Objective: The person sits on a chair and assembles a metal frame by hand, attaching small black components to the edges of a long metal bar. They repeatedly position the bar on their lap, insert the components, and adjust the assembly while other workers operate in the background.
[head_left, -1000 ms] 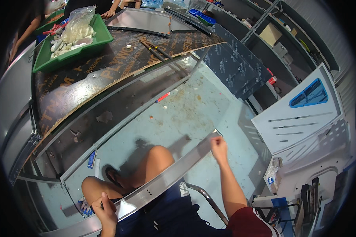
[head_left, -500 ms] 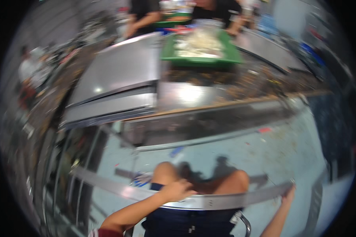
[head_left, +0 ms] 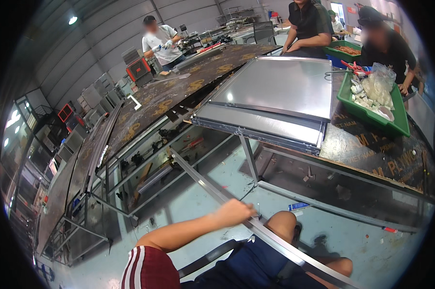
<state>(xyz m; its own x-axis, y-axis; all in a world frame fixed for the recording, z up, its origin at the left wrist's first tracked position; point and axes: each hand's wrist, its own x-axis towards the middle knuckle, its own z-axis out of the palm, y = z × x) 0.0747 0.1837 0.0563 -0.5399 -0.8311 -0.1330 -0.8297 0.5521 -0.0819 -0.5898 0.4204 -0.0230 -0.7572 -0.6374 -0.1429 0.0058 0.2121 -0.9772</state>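
Observation:
A long, silvery metal bar (head_left: 282,242) lies slantwise across my lap, from the table frame down to the lower right edge. My left hand (head_left: 233,213) is closed over its middle, slightly smeared by motion, hiding a short stretch of it. The fingers are curled round the bar's edge, and their undersides are hidden. My right hand is out of the picture. Under the bar are my knees and dark blue shorts (head_left: 246,265).
Ahead stands a plywood-topped table (head_left: 395,166) on a metal frame. It carries flat metal panels (head_left: 280,84) and a green tray (head_left: 371,115) with white pieces and a plastic bag. People stand or sit beyond it. A blue tube (head_left: 298,206) lies on the floor.
The view has swung left and up, showing more of the hall. The bar now slants instead of lying crosswise. My right hand, earlier at the bar's right end, has left the picture.

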